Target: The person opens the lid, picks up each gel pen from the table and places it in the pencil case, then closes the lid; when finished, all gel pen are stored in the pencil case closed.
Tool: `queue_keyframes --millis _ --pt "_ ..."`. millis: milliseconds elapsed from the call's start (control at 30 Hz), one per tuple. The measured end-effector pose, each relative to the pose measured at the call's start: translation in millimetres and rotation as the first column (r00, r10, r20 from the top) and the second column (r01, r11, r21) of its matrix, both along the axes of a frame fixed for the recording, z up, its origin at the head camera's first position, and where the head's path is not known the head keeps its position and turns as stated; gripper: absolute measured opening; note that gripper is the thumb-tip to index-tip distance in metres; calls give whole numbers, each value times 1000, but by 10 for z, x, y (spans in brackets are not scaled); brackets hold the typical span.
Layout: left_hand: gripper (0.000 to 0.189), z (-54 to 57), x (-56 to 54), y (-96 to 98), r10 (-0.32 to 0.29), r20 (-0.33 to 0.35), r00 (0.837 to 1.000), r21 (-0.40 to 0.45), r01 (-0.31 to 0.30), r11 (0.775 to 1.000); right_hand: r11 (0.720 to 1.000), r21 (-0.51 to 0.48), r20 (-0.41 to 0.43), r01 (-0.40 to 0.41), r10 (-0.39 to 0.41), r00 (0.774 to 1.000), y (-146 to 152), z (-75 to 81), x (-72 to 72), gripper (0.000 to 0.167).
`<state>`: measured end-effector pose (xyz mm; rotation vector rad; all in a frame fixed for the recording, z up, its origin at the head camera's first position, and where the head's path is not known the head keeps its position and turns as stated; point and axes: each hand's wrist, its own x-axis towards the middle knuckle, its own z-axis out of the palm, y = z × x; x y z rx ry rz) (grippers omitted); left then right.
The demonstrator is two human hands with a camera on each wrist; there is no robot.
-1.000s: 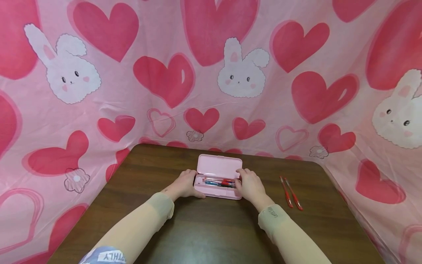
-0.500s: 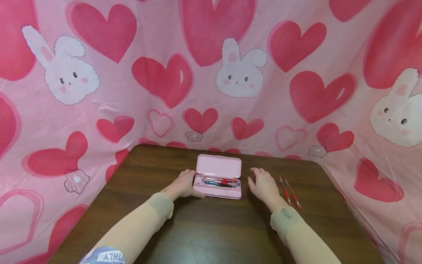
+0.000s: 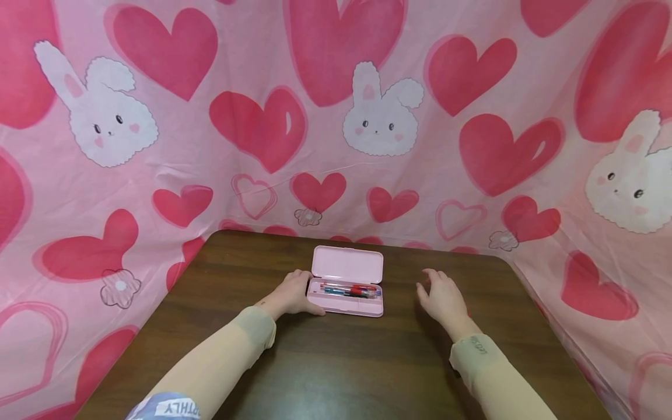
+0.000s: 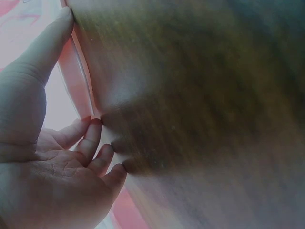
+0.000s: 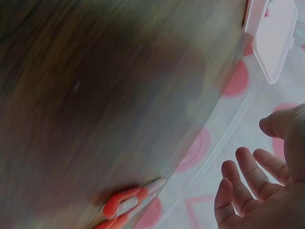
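A pink pencil case (image 3: 325,303) lies on the table with its lid (image 3: 348,265) flipped back. Inside it are several pens (image 3: 362,290), red, blue and dark ones among them. My left hand (image 3: 290,293) holds the left end of the case, thumb at the front corner and fingers along the side. In the left wrist view the thumb (image 4: 43,47) lies on the case's edge, with the fingertips down at the table. To the right of the case hovers my right hand (image 3: 445,298), empty, fingers loosely bent. Near it lie two red pens (image 5: 114,205), mostly hidden behind the hand in the head view.
The brown wooden table (image 3: 325,367) has rounded far corners. A pink cloth (image 3: 252,76) printed with hearts and rabbits hangs behind it and along both sides.
My right hand has let go of the case's right side and moved right, over to the two red pens. The left hand has stayed on the case.
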<state>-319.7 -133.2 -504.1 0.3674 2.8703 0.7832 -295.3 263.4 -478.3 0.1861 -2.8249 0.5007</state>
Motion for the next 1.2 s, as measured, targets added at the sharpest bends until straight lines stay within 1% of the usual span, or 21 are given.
queue_keyframes --millis 167,367,533,833,1033,1200 --pt "105 -2 -3 -9 -1 -8 1000 -5 1 1000 999 -7 4 36 -36 999 129 -5 19 49" --pt "103 11 17 -7 2 1 1000 3 -2 1000 998 12 15 67 -67 998 314 -47 43 49" --pt "105 18 13 -10 6 -5 1000 -4 -6 1000 995 17 8 94 -94 996 456 -53 70 47" --pt "106 4 7 -11 3 0 1000 -5 -3 1000 989 27 63 147 -149 987 601 -91 124 48" --pt "105 12 9 -4 4 11 1000 3 -4 1000 980 28 121 199 -201 972 670 -107 123 52" --pt "105 23 7 -1 14 25 1000 2 -14 1000 975 25 151 219 -220 964 730 -119 128 54"
